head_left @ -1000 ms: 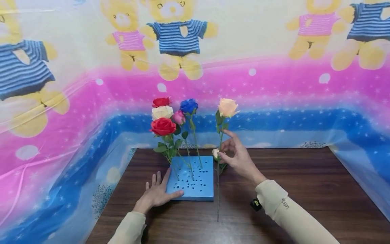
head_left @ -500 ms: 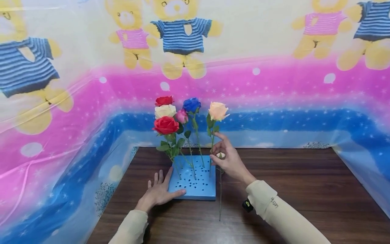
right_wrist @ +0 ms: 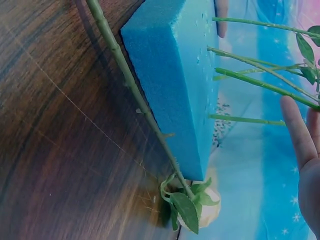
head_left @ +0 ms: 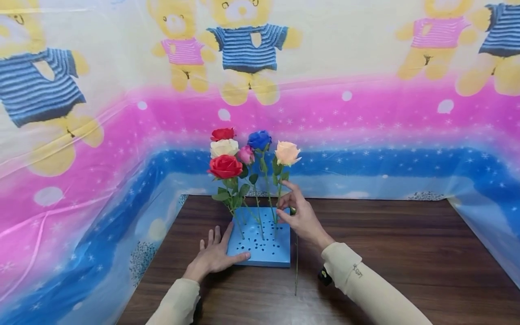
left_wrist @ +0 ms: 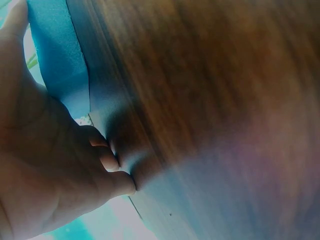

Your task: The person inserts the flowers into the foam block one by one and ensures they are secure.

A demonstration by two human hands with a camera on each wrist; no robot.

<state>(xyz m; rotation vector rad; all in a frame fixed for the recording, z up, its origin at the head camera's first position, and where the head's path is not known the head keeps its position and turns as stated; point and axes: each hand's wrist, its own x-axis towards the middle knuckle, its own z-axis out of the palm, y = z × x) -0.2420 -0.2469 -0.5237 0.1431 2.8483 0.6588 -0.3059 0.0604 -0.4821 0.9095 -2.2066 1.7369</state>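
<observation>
My right hand (head_left: 302,216) pinches a peach rose (head_left: 287,153) by its green stem, which stands nearly upright. The stem's lower end meets the top of a light blue foam block (head_left: 257,258) full of small holes, at its right side. My left hand (head_left: 211,257) rests against the block's left edge, thumb along the front and fingers spread out straight. Standing in the block are a front red rose (head_left: 225,167), a white rose (head_left: 225,148), another red rose (head_left: 222,134), a pink rose (head_left: 246,155) and a blue rose (head_left: 259,140).
Beside the block's right side, a pale rose (right_wrist: 209,212) lies on the dark wooden table (head_left: 386,253), its bloom mostly hidden behind my right hand in the head view. A cloth backdrop (head_left: 345,122) printed with bears rises behind the table.
My right hand has carried the peach rose left and down, from beside the block to over its right side, where the stem now meets it. My left hand stays at the block's edge.
</observation>
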